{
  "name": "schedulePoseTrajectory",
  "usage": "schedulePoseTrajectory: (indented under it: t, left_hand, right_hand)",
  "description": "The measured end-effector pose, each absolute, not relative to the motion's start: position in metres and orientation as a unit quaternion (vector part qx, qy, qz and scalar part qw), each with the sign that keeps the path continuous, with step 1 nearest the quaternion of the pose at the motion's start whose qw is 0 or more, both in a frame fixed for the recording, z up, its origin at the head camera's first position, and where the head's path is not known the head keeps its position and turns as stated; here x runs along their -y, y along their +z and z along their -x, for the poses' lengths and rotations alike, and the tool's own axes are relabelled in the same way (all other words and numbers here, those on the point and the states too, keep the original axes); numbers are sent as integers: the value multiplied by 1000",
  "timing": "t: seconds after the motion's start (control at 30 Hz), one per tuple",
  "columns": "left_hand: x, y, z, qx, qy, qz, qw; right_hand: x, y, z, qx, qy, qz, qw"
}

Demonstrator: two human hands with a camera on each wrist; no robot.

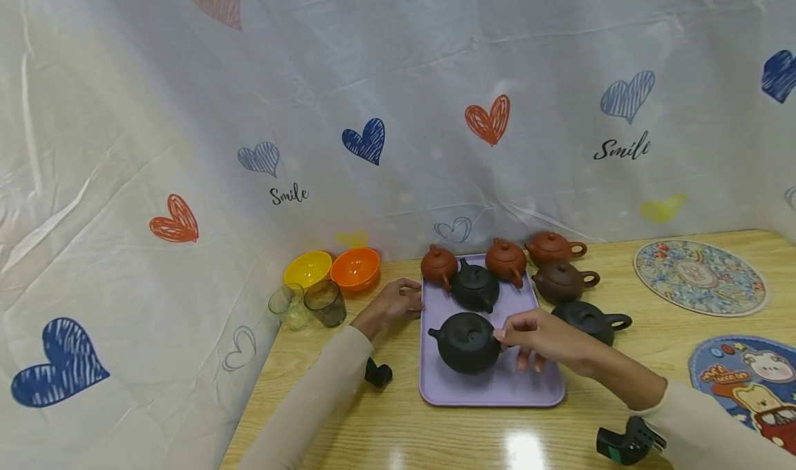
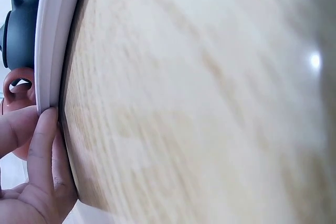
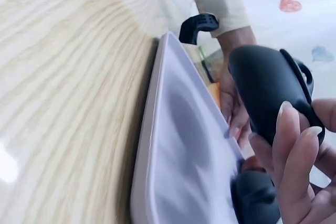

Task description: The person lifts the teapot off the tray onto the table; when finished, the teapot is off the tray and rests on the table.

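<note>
My right hand [image 1: 550,337] pinches the handle of a black teapot [image 1: 468,349] over the front half of a lilac tray [image 1: 528,395]. In the right wrist view that teapot [image 3: 265,85] hangs above the tray, its shadow falling on the tray floor. At the tray's left rim [image 2: 50,51], the thumb and fingers of my left hand [image 1: 396,304] pinch the edge. Farther back on the tray sits a second black teapot [image 1: 475,288], between two reddish clay teapots, one at the left corner [image 1: 438,266] and one at the right [image 1: 505,259].
Right of the tray stand a reddish teapot [image 1: 550,247], a brown teapot [image 1: 560,282] and a black one [image 1: 581,320]. Yellow [image 1: 307,269] and orange bowls [image 1: 356,269] and two glasses [image 1: 325,304] are left. Round mats [image 1: 703,276] lie at the right; a curtain hangs behind.
</note>
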State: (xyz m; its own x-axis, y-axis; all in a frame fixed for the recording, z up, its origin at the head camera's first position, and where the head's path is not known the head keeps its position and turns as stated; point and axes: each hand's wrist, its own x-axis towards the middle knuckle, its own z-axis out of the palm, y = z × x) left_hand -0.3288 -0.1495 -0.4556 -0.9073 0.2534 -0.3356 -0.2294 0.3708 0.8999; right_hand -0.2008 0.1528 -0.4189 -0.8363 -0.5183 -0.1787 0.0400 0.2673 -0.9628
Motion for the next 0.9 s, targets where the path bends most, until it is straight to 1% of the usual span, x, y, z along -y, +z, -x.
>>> schedulePoseTrajectory:
  t: [0.3, 0.53, 0.9]
  left_hand:
    - [150, -457, 329, -796, 566, -8, 212]
    - [149, -456, 328, -795, 569, -4, 211]
    - [149, -457, 329, -791, 574, -5, 211]
  right_hand:
    - [-188, -421, 185, -754, -573, 192, 257]
    - [-215, -427, 174, -732, -578, 237, 274]
    - [-256, -436, 162, -696, -594, 268, 302]
